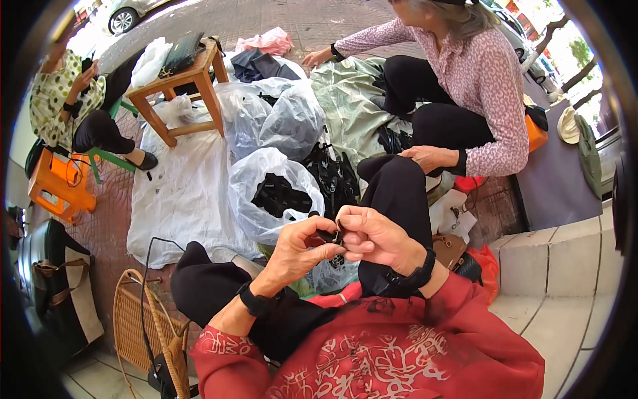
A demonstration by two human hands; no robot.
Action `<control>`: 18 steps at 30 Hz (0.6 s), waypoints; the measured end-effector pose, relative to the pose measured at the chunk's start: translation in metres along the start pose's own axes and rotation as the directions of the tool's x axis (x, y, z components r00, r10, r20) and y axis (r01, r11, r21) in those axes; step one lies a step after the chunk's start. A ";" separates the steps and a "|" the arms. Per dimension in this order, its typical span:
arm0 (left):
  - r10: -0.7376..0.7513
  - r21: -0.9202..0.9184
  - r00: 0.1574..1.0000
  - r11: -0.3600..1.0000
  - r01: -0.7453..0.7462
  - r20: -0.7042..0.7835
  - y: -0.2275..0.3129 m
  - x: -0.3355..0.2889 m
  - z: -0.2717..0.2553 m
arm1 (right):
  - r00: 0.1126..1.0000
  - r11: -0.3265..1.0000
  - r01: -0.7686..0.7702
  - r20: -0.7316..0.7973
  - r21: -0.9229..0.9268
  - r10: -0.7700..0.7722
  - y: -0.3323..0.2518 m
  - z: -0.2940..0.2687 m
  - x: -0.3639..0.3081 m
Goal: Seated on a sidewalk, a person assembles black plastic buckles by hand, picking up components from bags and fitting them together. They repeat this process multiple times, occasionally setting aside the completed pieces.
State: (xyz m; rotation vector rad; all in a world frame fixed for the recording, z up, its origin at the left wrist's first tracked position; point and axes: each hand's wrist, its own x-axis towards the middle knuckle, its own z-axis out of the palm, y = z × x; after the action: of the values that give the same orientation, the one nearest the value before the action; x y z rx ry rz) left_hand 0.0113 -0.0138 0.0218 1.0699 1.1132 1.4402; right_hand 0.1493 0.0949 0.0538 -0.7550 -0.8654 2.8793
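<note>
Both my hands meet above my lap around a small black piece with a shiny metal bit (337, 235); it looks like a strap or buckle part, but its exact kind is too small to tell. My left hand (296, 251) pinches it between thumb and fingers from the left. With curled fingers, my right hand (385, 243) grips its other end, hiding part of it. Just beyond my hands stands an open clear plastic bag (242, 199) holding black strap-like pieces (282, 194). More black straps and buckles (335, 176) lie heaped to the right of that bag.
A co-worker in a pink patterned shirt (458, 86) sits at the right by a green sheet (345, 100). Another person (66, 93) sits far left. Around me are a wooden stool (183, 76), an orange stool (60, 186), a wicker chair (149, 326) and tiled steps (558, 259).
</note>
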 end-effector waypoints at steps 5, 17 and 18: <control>-0.069 -0.097 0.997 0.993 0.067 -0.018 -0.004 -0.005 0.000 | 0.998 0.998 0.058 -0.009 0.007 -0.058 0.009 0.000 0.002; -0.034 -0.248 0.999 0.968 0.029 -0.014 -0.015 -0.017 0.005 | 0.989 0.970 0.128 -0.043 -0.208 -0.140 0.019 0.003 -0.008; -0.032 -0.247 0.999 0.969 0.027 -0.015 -0.014 -0.017 0.005 | 0.989 0.969 0.129 -0.041 -0.209 -0.140 0.018 0.004 -0.009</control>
State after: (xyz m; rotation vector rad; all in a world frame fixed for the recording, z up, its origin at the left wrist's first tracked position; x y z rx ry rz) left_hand 0.0213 -0.0288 0.0079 0.8618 0.9301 1.5227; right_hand 0.1571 0.0767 0.0508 -0.7562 -1.1724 2.6661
